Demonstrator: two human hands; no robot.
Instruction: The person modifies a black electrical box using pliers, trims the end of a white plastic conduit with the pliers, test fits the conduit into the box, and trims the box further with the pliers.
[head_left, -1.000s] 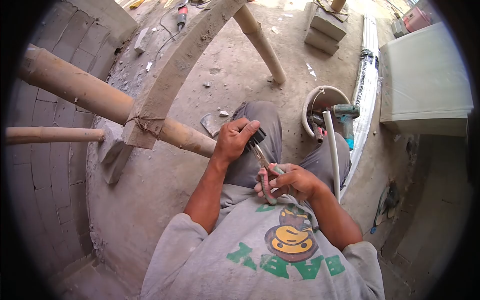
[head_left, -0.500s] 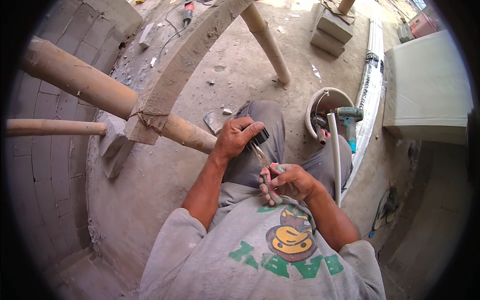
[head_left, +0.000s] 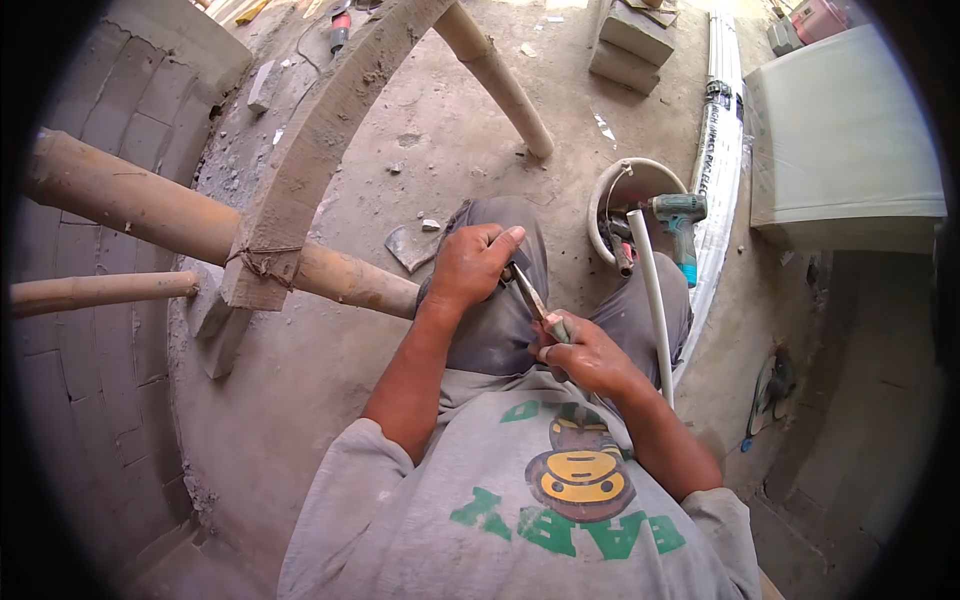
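Observation:
My left hand (head_left: 468, 266) is closed around a small black box-like piece (head_left: 514, 266), held above my left thigh. Most of that piece is hidden behind the fingers. In my right hand (head_left: 594, 356) are long-nose pliers (head_left: 531, 294) with pink and green handles, gripped near my lap. The plier jaws point up and left and reach the black piece; what they pinch, if anything, is too small to tell. Beside my right leg a white plastic pipe (head_left: 652, 300) leans against a bucket (head_left: 600, 197) of tools, with a teal cordless drill (head_left: 680, 225) at its rim.
Bamboo poles (head_left: 140, 205) and a curved wooden plank (head_left: 320, 150) cross on my left, near a block wall (head_left: 110, 350). White bundled pipes (head_left: 716, 150) run along the right, beside a plastic-wrapped box (head_left: 850, 130). Concrete blocks (head_left: 630, 45) and rubble lie on the floor.
The pliers have turned in my right hand, and their handles are now closer together and more covered. The black piece is more hidden by my left hand. The whole view has shifted slightly.

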